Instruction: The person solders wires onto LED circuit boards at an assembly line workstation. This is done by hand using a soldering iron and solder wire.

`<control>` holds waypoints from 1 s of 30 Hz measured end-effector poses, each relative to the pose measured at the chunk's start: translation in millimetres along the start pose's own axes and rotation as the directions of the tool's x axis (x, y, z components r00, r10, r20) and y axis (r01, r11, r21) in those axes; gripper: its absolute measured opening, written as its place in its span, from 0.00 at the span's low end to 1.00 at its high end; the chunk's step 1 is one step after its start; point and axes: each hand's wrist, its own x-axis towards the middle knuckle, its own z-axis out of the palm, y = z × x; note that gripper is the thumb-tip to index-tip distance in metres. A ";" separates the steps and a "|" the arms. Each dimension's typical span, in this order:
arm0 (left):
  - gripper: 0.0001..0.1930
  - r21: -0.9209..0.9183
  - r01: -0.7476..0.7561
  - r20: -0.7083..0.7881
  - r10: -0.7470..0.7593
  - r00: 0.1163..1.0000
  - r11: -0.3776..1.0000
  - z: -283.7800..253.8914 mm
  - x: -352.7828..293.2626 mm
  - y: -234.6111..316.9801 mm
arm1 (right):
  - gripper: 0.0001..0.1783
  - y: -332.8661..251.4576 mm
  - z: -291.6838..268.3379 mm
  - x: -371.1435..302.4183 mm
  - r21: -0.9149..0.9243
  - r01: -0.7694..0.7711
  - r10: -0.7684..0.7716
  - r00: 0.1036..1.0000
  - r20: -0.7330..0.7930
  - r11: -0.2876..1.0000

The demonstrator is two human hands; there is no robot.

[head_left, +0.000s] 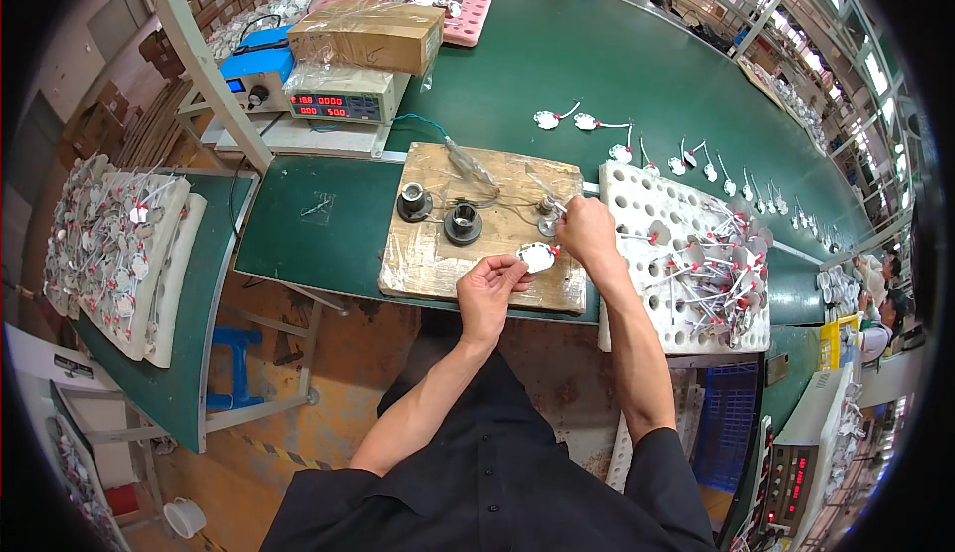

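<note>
My left hand [485, 298] pinches the edge of a white scalloped disc [537, 257] between thumb and fingers, just above a wooden board [438, 269]. A small red joint shows at the disc's right side, below my right hand [589, 229]. That hand is closed, its fingertips beside a small metal fitting [546, 222] on the board; what they pinch is hidden. Left of it on the board stand a dark round socket [463, 224] and a smaller dark socket [414, 201]. Cables run across the board's far part.
A white foam tray [637, 216] right of the board holds many wired discs. More discs lie in a row on the green table [517, 65]. A meter [343, 99] with red digits carries a cardboard box [368, 35], beside a blue device [257, 70]. Another loaded foam tray [171, 283] stands left.
</note>
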 end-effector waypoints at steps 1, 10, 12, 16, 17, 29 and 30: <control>0.06 -0.005 0.003 0.003 -0.003 1.000 1.000 0.0 0.1 0.0 | 0.08 0.3 0.3 0.3 0.000 0.009 -0.009 1.000 -0.004 1.000; 0.06 -0.006 -0.021 0.015 0.021 1.000 1.000 -0.8 0.2 -3.5 | 0.08 0.8 -1.2 0.7 -0.020 0.008 -0.008 1.000 0.013 1.000; 0.06 -0.006 -0.015 0.015 0.016 1.000 1.000 0.0 -0.2 -3.2 | 0.09 3.4 -1.2 -2.4 0.006 0.004 -0.004 1.000 0.016 1.000; 0.07 -0.013 -0.005 0.018 0.006 1.000 1.000 1.2 -4.8 -2.8 | 0.10 2.6 -3.8 -9.8 0.098 -0.030 0.026 0.999 0.042 0.995; 0.07 -0.022 0.001 0.013 0.000 1.000 1.000 2.1 -7.0 -2.1 | 0.10 2.5 -5.6 -11.0 0.089 -0.028 0.023 0.998 0.050 0.996; 0.08 -0.111 0.031 0.046 -0.027 0.999 0.993 2.1 -12.6 -11.7 | 0.08 15.3 -6.5 -3.6 0.171 -0.021 0.005 0.996 0.092 0.985; 0.07 -0.102 0.032 0.045 -0.027 0.999 0.994 2.2 -12.2 -11.9 | 0.08 14.7 -6.1 -1.2 0.165 -0.015 -0.001 0.995 0.098 0.986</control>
